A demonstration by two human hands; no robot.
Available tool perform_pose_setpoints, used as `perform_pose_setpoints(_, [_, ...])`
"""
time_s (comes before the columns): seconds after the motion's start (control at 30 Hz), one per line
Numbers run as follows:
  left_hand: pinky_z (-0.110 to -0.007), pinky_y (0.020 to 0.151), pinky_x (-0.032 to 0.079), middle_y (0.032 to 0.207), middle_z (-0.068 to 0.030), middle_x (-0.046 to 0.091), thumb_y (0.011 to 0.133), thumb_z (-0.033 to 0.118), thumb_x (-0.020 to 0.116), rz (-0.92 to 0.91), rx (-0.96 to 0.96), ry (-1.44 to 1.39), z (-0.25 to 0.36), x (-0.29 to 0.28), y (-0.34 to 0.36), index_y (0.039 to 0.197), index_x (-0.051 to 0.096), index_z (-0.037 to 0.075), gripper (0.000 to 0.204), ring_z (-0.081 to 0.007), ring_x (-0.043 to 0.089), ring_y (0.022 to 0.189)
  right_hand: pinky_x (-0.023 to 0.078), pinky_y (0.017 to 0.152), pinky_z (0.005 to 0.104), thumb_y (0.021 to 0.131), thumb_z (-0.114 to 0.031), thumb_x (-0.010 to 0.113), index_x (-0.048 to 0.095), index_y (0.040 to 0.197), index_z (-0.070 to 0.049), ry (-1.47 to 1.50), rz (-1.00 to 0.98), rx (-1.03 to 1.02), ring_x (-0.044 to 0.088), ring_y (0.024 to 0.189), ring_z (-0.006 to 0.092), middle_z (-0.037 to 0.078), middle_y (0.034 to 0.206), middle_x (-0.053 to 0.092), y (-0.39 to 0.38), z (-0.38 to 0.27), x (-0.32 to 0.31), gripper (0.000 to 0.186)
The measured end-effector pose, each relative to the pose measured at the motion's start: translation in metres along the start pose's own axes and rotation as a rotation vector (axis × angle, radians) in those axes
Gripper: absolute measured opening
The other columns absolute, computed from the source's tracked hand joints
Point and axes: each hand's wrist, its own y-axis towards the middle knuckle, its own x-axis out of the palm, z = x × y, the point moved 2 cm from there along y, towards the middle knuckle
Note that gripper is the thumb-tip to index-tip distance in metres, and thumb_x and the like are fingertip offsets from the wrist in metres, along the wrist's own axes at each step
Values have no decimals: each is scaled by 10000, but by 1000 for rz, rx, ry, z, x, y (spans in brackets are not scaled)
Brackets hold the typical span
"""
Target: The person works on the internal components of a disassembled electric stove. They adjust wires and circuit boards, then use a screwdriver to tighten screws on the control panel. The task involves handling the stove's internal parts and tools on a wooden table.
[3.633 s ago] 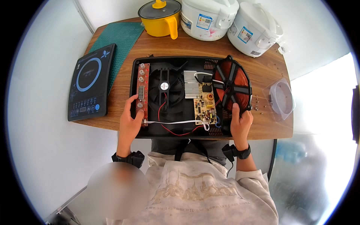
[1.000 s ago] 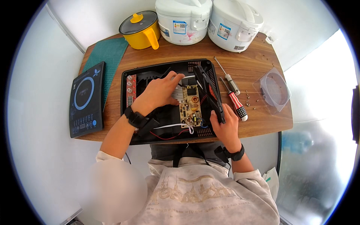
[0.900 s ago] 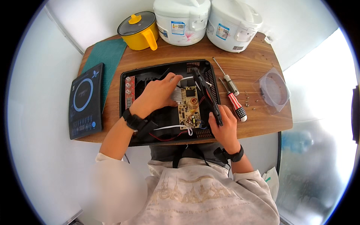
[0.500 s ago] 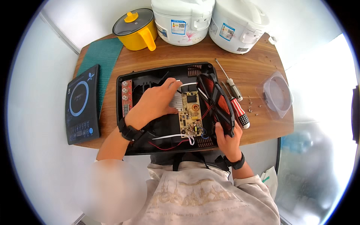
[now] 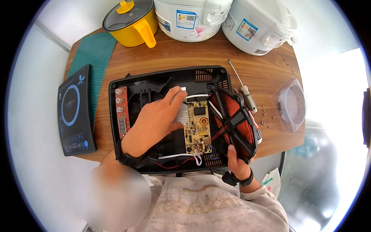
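Observation:
An open black housing (image 5: 114, 154) holds a circuit board (image 5: 198, 137), a silver finned heat sink (image 5: 182, 116) and a red button board (image 5: 121, 109). My left hand (image 5: 152, 121) grips the heat sink, fingers over its back end and thumb at its near side, hiding part of it. My right hand (image 5: 239, 162) holds the near rim of a black-framed copper coil (image 5: 240, 133), tilted over the housing's right side, with wires running from it. A grey screwdriver (image 5: 248, 98) lies right of the housing; a red, white and black one (image 5: 258, 135) is partly hidden by the coil.
An induction cooker (image 5: 71, 104) rests partly on a green mat (image 5: 92, 50) at left. A yellow pot (image 5: 127, 34) and two white rice cookers (image 5: 191, 21) (image 5: 249, 36) stand at the back. Several screws (image 5: 264, 116) and a clear plastic container (image 5: 291, 102) lie at right on the table (image 5: 208, 54).
My left hand has left the button board for the heat sink. The housing has shifted left and nearer. Over the last second the coil has tipped flatter and moved nearer with my right hand.

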Motion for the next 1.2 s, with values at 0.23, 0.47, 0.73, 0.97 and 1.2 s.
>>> perform_pose_setpoints(0.23, [-433,799,595,1490,-123,483,746,175,895,-10,-49,35,-21,13,28,1402,444,73,802,-380,706,972,563,854,362,843,35,687,682,1176,79,-5,1,64,718,967,365,239,1134,697,13,35,17,336])
perform_pose_setpoints(0.47, [-436,767,597,1485,-113,492,739,206,901,-14,-43,86,-4,17,25,1400,452,76,810,-371,713,930,558,802,359,849,36,700,689,1148,61,-39,-7,-6,698,889,348,205,1072,694,18,26,2,300])
perform_pose_setpoints(0.73, [-427,738,587,1469,-110,506,718,206,909,-22,15,98,45,-14,-15,1379,475,60,804,-365,710,900,542,715,348,854,33,701,698,1089,37,-19,25,-18,661,774,314,165,980,679,-9,-26,-36,235])
perform_pose_setpoints(0.97, [-438,761,585,1459,-121,514,715,180,905,8,32,59,100,-52,-82,1349,480,48,774,-390,697,934,540,697,347,866,31,705,704,1041,28,-37,42,-22,660,753,304,160,957,682,-45,-108,-71,175])
perform_pose_setpoints(1.2, [-472,838,583,1445,-141,539,720,168,902,-68,-2,29,140,-72,-154,1358,477,49,776,-431,676,1040,549,719,342,869,22,716,719,1009,33,-13,65,-23,693,784,310,169,982,711,-100,-164,-86,140])
